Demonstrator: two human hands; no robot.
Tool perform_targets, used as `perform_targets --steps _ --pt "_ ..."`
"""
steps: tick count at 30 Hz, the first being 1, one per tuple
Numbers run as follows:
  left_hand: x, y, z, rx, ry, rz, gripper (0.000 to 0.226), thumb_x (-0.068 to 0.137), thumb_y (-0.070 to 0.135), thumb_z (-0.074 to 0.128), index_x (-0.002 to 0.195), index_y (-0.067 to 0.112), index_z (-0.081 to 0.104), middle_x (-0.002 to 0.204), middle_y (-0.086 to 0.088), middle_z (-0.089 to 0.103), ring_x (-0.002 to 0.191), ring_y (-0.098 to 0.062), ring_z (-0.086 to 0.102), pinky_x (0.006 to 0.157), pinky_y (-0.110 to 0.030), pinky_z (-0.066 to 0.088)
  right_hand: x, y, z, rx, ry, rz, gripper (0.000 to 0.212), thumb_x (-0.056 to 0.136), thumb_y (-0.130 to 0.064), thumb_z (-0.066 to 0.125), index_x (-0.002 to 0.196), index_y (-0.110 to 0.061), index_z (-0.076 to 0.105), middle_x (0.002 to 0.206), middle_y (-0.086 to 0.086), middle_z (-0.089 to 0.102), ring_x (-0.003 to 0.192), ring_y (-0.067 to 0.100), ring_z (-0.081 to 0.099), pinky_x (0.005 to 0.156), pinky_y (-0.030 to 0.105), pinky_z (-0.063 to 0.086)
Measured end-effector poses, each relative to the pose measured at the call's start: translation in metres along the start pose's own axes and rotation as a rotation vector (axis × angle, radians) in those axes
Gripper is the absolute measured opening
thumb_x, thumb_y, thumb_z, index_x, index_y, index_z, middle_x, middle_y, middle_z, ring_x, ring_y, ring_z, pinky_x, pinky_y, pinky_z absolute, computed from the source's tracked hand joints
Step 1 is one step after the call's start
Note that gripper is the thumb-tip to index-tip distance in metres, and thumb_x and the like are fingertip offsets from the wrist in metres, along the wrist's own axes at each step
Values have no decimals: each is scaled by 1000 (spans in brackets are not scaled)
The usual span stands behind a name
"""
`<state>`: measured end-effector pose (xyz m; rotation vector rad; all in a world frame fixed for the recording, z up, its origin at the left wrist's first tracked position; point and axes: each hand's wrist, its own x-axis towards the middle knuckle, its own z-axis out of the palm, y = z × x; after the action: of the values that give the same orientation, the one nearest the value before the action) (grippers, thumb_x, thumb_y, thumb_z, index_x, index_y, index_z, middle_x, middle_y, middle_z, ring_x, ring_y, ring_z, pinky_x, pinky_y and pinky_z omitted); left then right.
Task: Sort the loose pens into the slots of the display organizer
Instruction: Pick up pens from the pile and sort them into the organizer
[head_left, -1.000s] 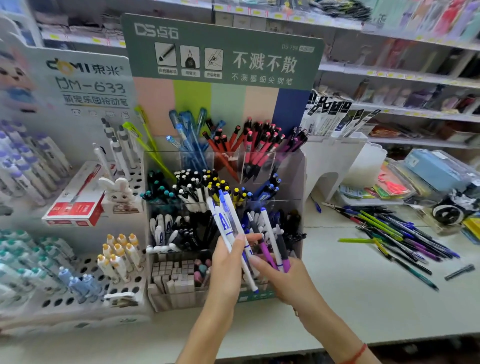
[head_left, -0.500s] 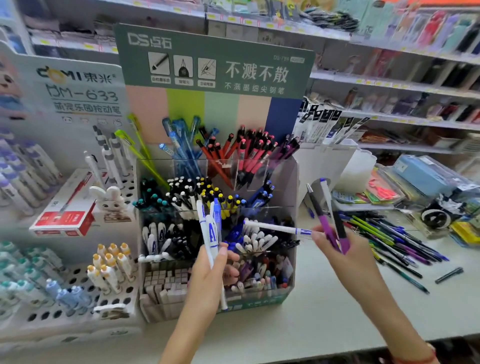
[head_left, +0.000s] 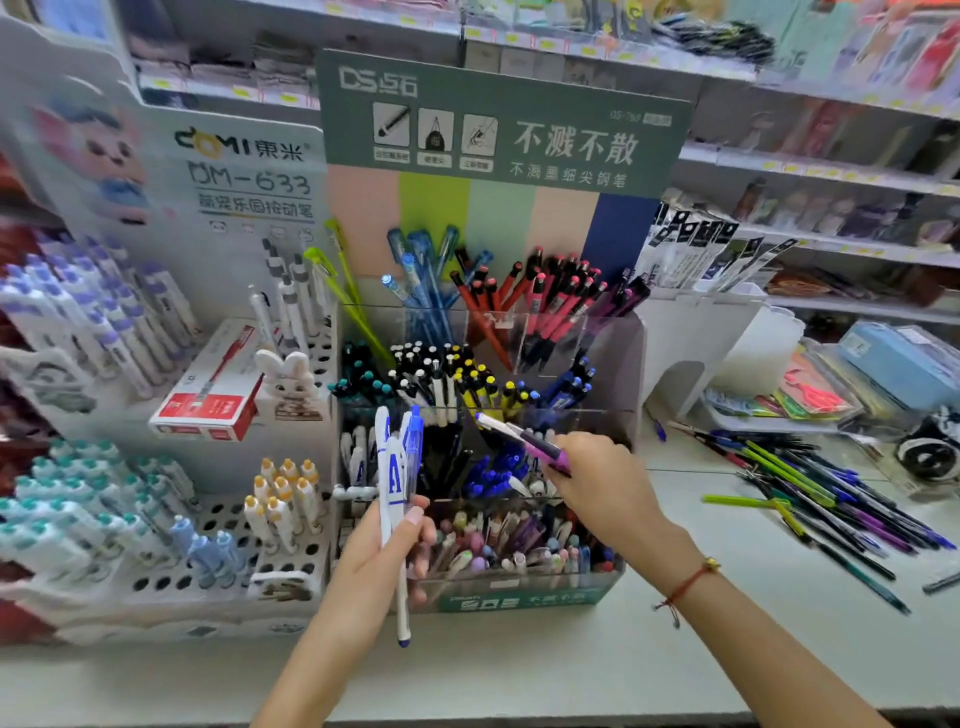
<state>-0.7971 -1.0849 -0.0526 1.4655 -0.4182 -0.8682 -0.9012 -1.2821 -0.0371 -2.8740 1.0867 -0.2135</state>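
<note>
**Two hands holding pens in front of a tiered pen display**

A clear acrylic tiered display organizer (head_left: 631, 364) with a green header card stands on a pale counter (head_left: 519, 670) in a stationery shop. Its slots hold grouped pens: blue and red ones in the back row, teal, black-and-white, yellow and dark blue ones in the middle, and white, black and blue ones lower down. The front tray holds pastel-coloured pens.

The left hand (head_left: 382, 556) is raised in front of the organizer's left side. Its fingers and thumb are curled around a small bundle of white pens with blue lettering (head_left: 395, 483), held roughly upright, with one tip hanging below the palm.

The right hand (head_left: 597, 483) is over the organizer's lower middle slots. It pinches a few pens, among them a purple-barrelled pen (head_left: 540, 448), which lie nearly level and point left toward the middle row. A white pen end pokes out past the purple one; how many pens are in this grip cannot be told. A thin red cord bracelet (head_left: 685, 584) circles the right wrist.

To the right, well apart from the organizer, a loose pile of green, purple, blue and black pens (head_left: 821, 488) lies spread on the counter. To the left stands a white perforated pen rack (head_left: 291, 551) with orange-capped and blue-capped pens, and a red-and-white box (head_left: 208, 395) rests behind it.
</note>
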Motion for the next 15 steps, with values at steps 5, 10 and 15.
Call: perform_targets --steps 5,10,15 --pt "-1 -1 -10 -16 23 -13 14 101 17 42 103 14 56 60 9 57 48 -6 48 46 -22 45 4 7 11 269 -53 19 28 91 -46 58 92 -18 64 68 -4 58 60 13 53 50 27 35" --pt "-1 4 -6 -49 65 21 13 100 17 42 102 15 55 67 2 55 47 -4 48 45 -20 46 -6 -6 -7 745 -115 15 27 96 -40 50 90 -14 55 61 -1 55 47 5 42 51 23 34" --pt "4 10 6 -43 172 93 23 101 25 41 89 16 59 74 0 59 50 3 55 52 -15 49 -43 -34 -27 1015 -588 -39 21 100 -28 43 90 -14 56 54 -10 53 41 0 39 40 12 30"
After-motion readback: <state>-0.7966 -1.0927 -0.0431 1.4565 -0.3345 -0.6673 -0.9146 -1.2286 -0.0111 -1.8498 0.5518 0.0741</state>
